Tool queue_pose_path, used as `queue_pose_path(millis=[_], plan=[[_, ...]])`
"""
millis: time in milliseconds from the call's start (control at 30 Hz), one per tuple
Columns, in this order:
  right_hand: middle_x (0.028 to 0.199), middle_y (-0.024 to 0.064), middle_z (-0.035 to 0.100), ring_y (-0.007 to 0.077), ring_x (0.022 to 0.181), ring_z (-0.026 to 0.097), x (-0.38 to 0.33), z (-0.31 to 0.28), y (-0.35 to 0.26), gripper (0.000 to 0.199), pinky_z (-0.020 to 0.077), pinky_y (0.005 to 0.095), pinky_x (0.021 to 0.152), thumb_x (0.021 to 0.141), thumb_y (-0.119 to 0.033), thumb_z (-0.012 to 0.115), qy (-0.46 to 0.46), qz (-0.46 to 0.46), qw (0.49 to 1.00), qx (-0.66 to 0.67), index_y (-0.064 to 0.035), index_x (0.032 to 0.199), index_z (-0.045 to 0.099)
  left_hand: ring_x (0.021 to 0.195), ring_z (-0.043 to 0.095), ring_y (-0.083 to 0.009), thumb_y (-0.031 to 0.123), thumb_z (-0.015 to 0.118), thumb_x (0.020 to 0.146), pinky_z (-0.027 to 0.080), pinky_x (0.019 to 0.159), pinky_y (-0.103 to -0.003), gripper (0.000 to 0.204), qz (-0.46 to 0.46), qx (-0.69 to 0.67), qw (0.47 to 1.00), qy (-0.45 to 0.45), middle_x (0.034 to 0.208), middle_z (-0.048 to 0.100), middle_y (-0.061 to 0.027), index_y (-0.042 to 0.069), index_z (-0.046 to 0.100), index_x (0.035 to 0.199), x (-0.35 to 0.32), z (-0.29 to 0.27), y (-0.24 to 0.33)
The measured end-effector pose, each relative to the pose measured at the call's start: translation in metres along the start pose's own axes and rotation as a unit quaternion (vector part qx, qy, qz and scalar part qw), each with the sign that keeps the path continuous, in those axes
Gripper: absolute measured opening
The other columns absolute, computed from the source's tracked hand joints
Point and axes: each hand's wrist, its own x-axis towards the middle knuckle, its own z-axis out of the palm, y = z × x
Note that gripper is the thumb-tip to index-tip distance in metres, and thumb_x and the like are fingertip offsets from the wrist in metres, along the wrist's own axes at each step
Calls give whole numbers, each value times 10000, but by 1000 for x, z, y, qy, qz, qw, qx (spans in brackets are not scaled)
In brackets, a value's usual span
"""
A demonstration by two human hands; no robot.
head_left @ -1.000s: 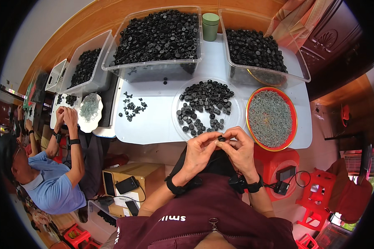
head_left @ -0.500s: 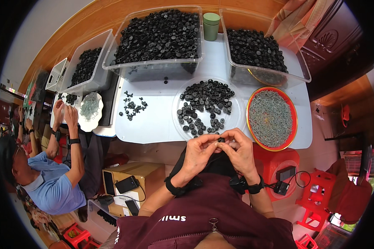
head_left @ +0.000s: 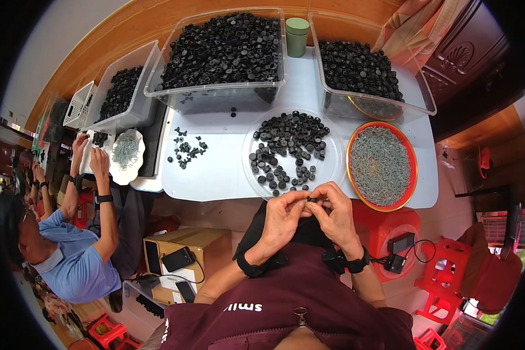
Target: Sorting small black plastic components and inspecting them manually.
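Note:
My left hand (head_left: 280, 220) and my right hand (head_left: 338, 218) meet at the table's front edge, fingertips pinched together. Between them is a small black plastic cap (head_left: 312, 199), mostly covered by the fingers. Whether a screw is in it I cannot tell. Just beyond my hands, a clear round tray (head_left: 336, 169) carries many loose black caps (head_left: 291, 135). To the right, a red dish with a yellow rim (head_left: 415, 169) is heaped with grey screws (head_left: 381, 166). Small black branched pieces (head_left: 186, 150) lie on the table to the left.
Clear bins of black parts (head_left: 216, 88) (head_left: 379, 104) (head_left: 149, 76) line the back, beside a green canister (head_left: 297, 38). At left, a co-worker (head_left: 79, 251) handles parts near a white scalloped plate of screws (head_left: 126, 175). A carton (head_left: 210, 240) and red stools (head_left: 443, 262) stand below.
My fingers have shifted slightly around the cap, and less of it shows now. The co-worker's hands have moved a little apart. The containers have stayed in place.

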Motion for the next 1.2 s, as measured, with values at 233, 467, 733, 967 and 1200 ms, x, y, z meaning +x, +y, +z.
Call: queue_pose_path(millis=[233, 467, 733, 967, 1200], plan=[[821, 87, 537, 170, 672, 545, -1, 5, 3, 165, 459, 277, 602, 741, 14, 642, 16, -22, 1000, 3, 7, 871, 541, 788, 634, -124, -6, 496, 887, 532, 729, -233, 201, -8, 3, 1000, 20, 883, 645, -109, -85, 585, 1049, -2, -1, -1], [839, 70, 511, 127, 681, 557, -4, 2, 2, 185, 483, 235, 591, 759, 59, 610, -8, -48, 998, -33, 13, 902, 502, 825, 629, -128, 2, 569, 856, 529, 738, -233, 224, -9, -38, 999, -13, 904, 644, -108, -86, 578, 1062, -5, -2, 6], [806, 107, 520, 215, 661, 554, -4, 5, -1, 164, 456, 303, 591, 753, 18, 616, 11, -10, 1000, -26, 9, 872, 504, 781, 633, -120, 15, 590, 850, 540, 709, -237, 210, -26, -35, 999, 12, 903, 651, -107, -80, 593, 1037, -3, 1, 2], [798, 109, 516, 218, 661, 555, -5, 7, 7, 164, 457, 306, 594, 752, 23, 611, 15, -9, 1000, -9, 14, 871, 499, 786, 631, -119, 18, 600, 845, 545, 715, -243, 207, -19, -29, 999, 31, 912, 650, -112, -75, 599, 1029, -4, 3, -4], [851, 83, 561, 158, 736, 599, 0, 0, -1, 176, 518, 269, 651, 751, 9, 661, 24, 23, 998, 54, 22, 884, 547, 839, 628, -133, 45, 569, 869, 541, 761, -266, 223, -54, -107, 993, -8, 963, 642, -108, -48, 594, 1071, 1, -3, 14]])
